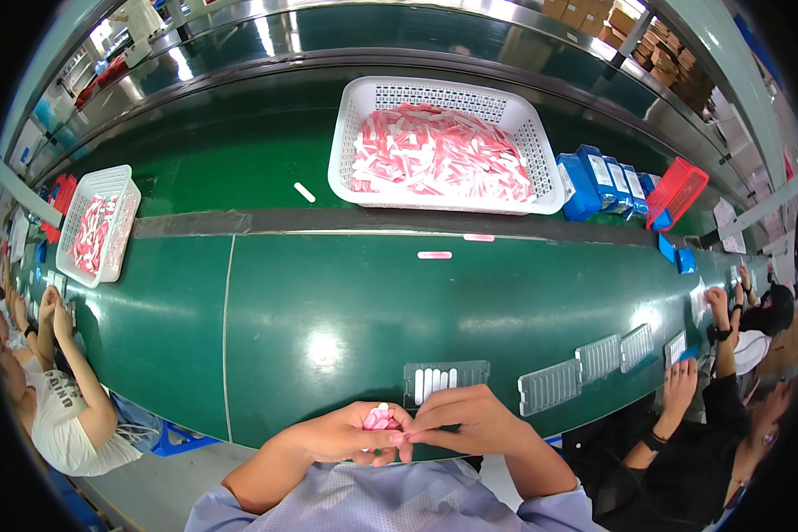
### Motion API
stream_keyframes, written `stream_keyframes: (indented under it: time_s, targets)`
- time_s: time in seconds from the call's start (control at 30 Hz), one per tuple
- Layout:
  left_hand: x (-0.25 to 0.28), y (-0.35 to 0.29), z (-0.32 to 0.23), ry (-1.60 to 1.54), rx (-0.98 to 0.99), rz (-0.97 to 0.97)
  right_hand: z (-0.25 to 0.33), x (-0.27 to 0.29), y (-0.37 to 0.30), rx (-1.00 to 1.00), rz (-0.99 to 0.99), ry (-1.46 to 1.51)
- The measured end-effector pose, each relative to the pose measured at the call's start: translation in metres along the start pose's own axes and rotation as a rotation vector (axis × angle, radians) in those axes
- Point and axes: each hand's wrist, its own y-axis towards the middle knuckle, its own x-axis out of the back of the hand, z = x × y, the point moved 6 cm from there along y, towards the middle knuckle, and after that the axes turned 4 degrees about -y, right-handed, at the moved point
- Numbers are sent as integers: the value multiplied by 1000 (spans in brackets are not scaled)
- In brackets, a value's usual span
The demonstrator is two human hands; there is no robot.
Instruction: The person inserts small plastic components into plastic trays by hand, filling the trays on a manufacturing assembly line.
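Close to my body, my left hand (pixel 350 433) is closed round a small bunch of pink-and-white strips (pixel 379 417) with rounded ends. My right hand (pixel 470 424) meets it at the fingertips, its thumb and forefinger pinched together. What they pinch is too small to make out. Just beyond both hands lies a clear slotted tray (pixel 475 371), partly covered by my right hand. Several white strips (pixel 429 383) stand side by side in its slots.
A large white basket (pixel 341 164) heaped with pink-and-white strips stands at the back, beside blue packets (pixel 597 177) and a red basket (pixel 678 191). A smaller white basket (pixel 115 239) is far left. More clear trays (pixel 550 387) lie rightward. Other people work at both sides.
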Motion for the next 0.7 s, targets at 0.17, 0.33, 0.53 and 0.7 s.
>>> stream_keyframes:
  time_s: [0.17, 0.33, 0.53, 0.7]
  targets:
    - [13, 4, 7, -67, -66, -31, 0, 1, -2, -161, -39, 8]
    - [11, 10, 10, -38, -47, -27, -3, 10, -10, -266, -169, -14]
    - [19, 10, 14, -35, -40, -50, -43, 82, -56, -460, -572, 382]
    - [22, 16, 15, -227, -81, -134, -48, 81, -39, -455, -225, 141]
